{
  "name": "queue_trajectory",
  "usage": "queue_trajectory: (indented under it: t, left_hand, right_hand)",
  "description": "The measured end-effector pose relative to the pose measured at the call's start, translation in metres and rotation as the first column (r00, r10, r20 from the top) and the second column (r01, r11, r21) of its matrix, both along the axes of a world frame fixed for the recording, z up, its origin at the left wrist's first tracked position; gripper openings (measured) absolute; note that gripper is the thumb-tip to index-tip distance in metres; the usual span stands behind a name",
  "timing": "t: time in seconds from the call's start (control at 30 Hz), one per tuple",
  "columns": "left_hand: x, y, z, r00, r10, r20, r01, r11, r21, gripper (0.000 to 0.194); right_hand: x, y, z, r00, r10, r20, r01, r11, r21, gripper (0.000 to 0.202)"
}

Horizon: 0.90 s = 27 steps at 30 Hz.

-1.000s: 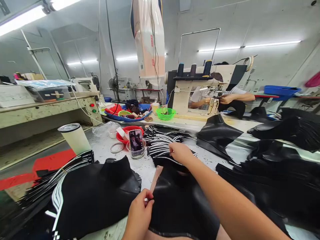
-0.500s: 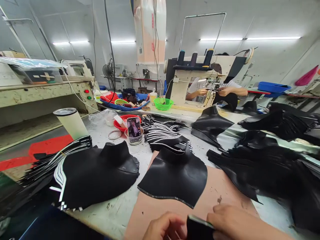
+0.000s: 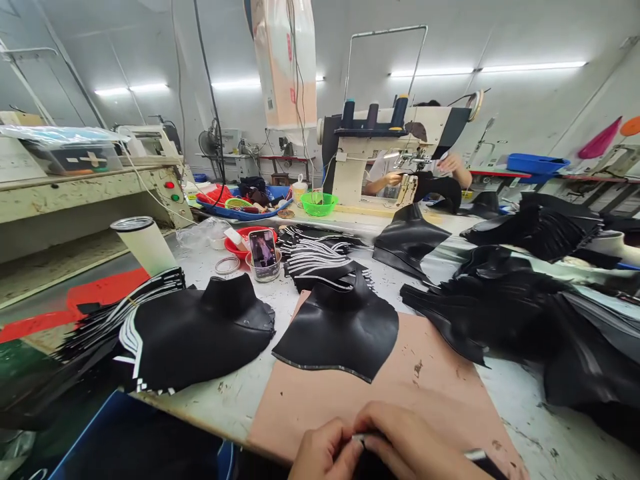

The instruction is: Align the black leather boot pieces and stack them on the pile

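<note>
My left hand [image 3: 324, 452] and my right hand [image 3: 403, 437] meet at the bottom of the view, fingers pinched together on the edge of a black leather piece [image 3: 369, 465]. A pale strip shows at that edge between the fingertips; most of the piece is hidden by my hands and the frame's lower border. Right of my right hand, a dark part with a shiny edge [image 3: 480, 456] sticks out; whether it belongs to the same piece I cannot tell. Beyond my hands, a shaped black leather piece [image 3: 345, 333] lies on the pinkish-brown board [image 3: 300, 413].
To the left lies a stack of black pieces [image 3: 190, 340] with white-edged strips. More black pieces [image 3: 520, 313] are piled on the right. A phone [image 3: 263, 248], a tumbler [image 3: 145, 243] and a blue bin [image 3: 95, 430] stand around. A co-worker's hands [image 3: 450, 163] are at a sewing machine [image 3: 350, 170].
My hands have come together, fingertips now meeting at the black piece's edge; before, they were apart with the piece upright between them. The view has shifted slightly. A co-worker's hand has lifted.
</note>
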<state>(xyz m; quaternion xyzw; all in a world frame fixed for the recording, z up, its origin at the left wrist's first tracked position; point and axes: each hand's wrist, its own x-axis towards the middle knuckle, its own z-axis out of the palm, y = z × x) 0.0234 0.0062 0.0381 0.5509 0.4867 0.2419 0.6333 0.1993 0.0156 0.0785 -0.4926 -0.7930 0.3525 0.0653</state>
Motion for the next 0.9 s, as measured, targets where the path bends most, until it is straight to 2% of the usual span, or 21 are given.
queue_trajectory:
  t: [0.1, 0.2, 0.37, 0.57, 0.67, 0.77, 0.83, 0.9]
  left_hand:
    - [0.001, -0.002, 0.001, 0.999, 0.045, 0.025, -0.045, 0.999, 0.012, 0.048]
    - [-0.001, -0.003, 0.002, 0.996, 0.085, 0.028, -0.086, 0.995, 0.043, 0.038]
    - [-0.003, -0.001, 0.006, 0.998, 0.066, -0.025, -0.062, 0.990, 0.130, 0.029]
    - [-0.001, 0.001, 0.009, 0.982, 0.065, -0.179, -0.022, 0.973, 0.228, 0.027]
    - [-0.003, 0.002, 0.006, 0.969, 0.076, -0.237, -0.019, 0.971, 0.237, 0.025]
    - [-0.004, 0.003, 0.004, 0.964, 0.068, -0.259, -0.007, 0.973, 0.231, 0.025]
    - [-0.004, 0.004, 0.004, 0.963, 0.059, -0.261, -0.001, 0.976, 0.218, 0.026]
    - [-0.004, 0.006, 0.003, 0.966, 0.055, -0.253, -0.003, 0.979, 0.202, 0.027]
  right_hand:
    - [-0.012, -0.007, -0.017, 0.916, -0.168, -0.364, 0.174, 0.985, -0.018, 0.019]
    - [-0.021, -0.011, -0.028, 0.852, -0.237, -0.468, 0.282, 0.959, 0.029, 0.013]
    - [-0.025, -0.010, -0.030, 0.904, -0.234, -0.357, 0.337, 0.904, 0.262, 0.013]
    - [-0.032, -0.006, -0.037, 0.967, -0.173, -0.186, 0.247, 0.805, 0.540, 0.018]
    - [-0.037, -0.005, -0.046, 0.982, -0.143, -0.122, 0.188, 0.717, 0.671, 0.019]
    - [-0.043, -0.005, -0.052, 0.986, -0.138, -0.090, 0.155, 0.584, 0.797, 0.019]
    - [-0.046, -0.006, -0.054, 0.986, -0.144, -0.082, 0.145, 0.505, 0.851, 0.019]
    - [-0.048, -0.006, -0.056, 0.985, -0.145, -0.092, 0.149, 0.450, 0.880, 0.020]
